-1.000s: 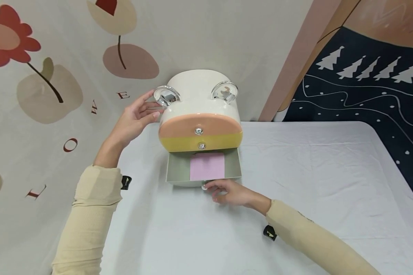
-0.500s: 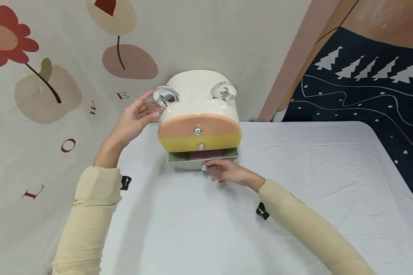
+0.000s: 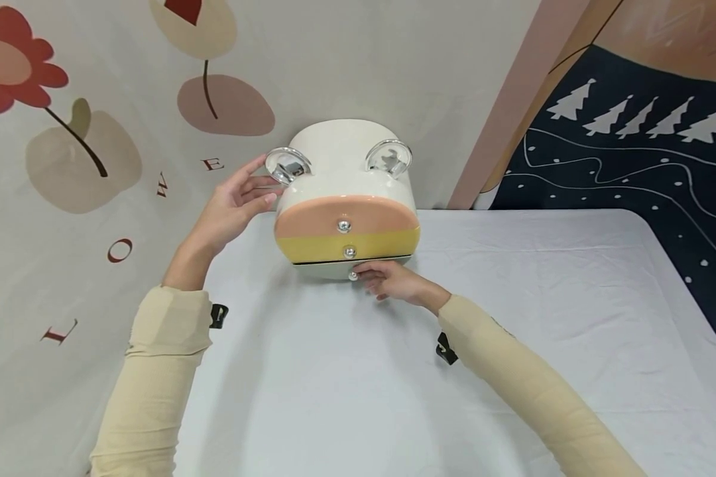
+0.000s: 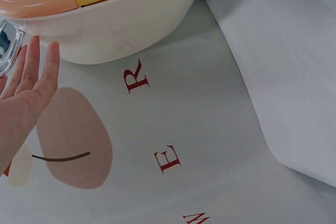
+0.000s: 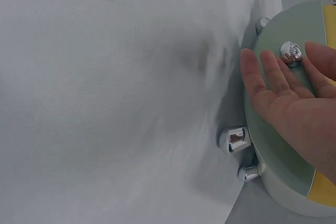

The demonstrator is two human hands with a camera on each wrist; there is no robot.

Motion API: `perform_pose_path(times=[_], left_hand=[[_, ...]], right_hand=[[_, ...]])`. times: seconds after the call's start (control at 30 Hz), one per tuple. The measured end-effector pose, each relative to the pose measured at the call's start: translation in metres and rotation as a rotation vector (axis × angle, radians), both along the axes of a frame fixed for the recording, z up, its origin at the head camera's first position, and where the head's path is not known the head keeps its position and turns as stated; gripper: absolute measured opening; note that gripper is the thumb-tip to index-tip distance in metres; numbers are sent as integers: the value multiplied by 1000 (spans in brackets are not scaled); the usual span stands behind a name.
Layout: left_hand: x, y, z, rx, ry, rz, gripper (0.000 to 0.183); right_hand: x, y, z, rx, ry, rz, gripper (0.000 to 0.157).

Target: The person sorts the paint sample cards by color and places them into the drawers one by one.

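A small rounded white drawer cabinet [image 3: 340,159] carries an orange drawer [image 3: 310,218], a yellow drawer [image 3: 310,248] and a green drawer [image 3: 322,270], each with a silver knob. A thin dark gap shows above the green drawer's front. My right hand [image 3: 400,281] holds that drawer's knob [image 5: 291,53], with thumb and fingertips on either side of it. My left hand [image 3: 233,209] has its fingers extended beside the cabinet, fingertips right at the left silver ear-shaped ornament [image 3: 288,165]. In the left wrist view those fingers [image 4: 32,61] lie against the white side wall.
The cabinet stands on a white-covered table [image 3: 543,318], its back close to a printed cloth backdrop [image 3: 125,152]. A second silver ornament [image 3: 389,159] rises on its right. Short silver feet [image 5: 233,139] show below. A dark tree-patterned cloth [image 3: 632,152] hangs at right.
My right hand has pushed the green drawer inward until it is almost flush, hiding the pink sheet inside it. My left hand has stayed in place.
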State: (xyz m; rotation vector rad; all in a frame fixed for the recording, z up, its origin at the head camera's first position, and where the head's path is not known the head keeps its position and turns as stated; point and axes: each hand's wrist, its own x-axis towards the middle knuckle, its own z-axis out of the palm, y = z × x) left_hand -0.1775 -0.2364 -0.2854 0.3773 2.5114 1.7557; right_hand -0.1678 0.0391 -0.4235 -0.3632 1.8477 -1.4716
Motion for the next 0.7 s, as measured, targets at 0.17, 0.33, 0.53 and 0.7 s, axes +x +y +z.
perform_pose_path(times=[0.17,0.33,0.53,0.7], left_hand=[[0,0,0,0,-6,3,62],[0,0,-1,20,-3,-3,63],[0,1,-3,18,8,-8,63],[2,0,-6,0,-1,6,62]], right_hand=[[-2,-1,1,-1,-6,-14,56],[-3,-3,0,-8,-8,-22,55],[-2,-2,-3,-28,-17,-47,48],[0,6,0,-79,-23,-93,41]])
